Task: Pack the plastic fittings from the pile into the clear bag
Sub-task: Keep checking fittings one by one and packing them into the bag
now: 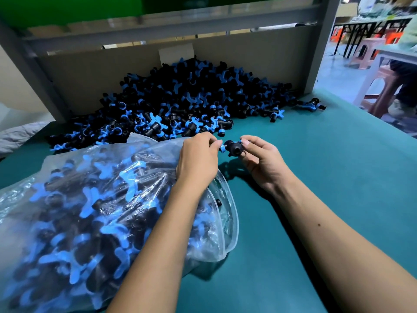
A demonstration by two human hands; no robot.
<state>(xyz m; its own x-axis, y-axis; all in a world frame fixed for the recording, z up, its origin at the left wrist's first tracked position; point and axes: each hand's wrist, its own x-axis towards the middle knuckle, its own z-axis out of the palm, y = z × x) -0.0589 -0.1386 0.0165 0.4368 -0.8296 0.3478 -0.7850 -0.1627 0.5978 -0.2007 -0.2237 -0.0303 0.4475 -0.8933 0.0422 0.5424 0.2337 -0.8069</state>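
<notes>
A green table (327, 177) fills the lower and right parts of the frame, and a cardboard wall (248, 59) is set along its far edge at the top. Against that wall, across the upper middle, a large pile (180, 96) of black and blue plastic fittings is heaped, with one stray fitting (312, 104) lying apart at the right end. The clear bag (79, 211), already well filled, is spread over the lower left, its open mouth (232, 222) turned toward the centre of the frame. A single fitting (232, 148) is held just above the middle: its blue end is pinched by the fingertips of the left hand (198, 161), while its black body is gripped by the right hand (261, 163). The bag mouth is judged to be the weak point; it lies slack and unsupported, so packed fittings could spill out if the bag is nudged by the left forearm resting across it. The held fitting could also be dropped in the transfer between hands. Bare surface is left to the right of the hands, although the table edge runs close along the right of the frame.
</notes>
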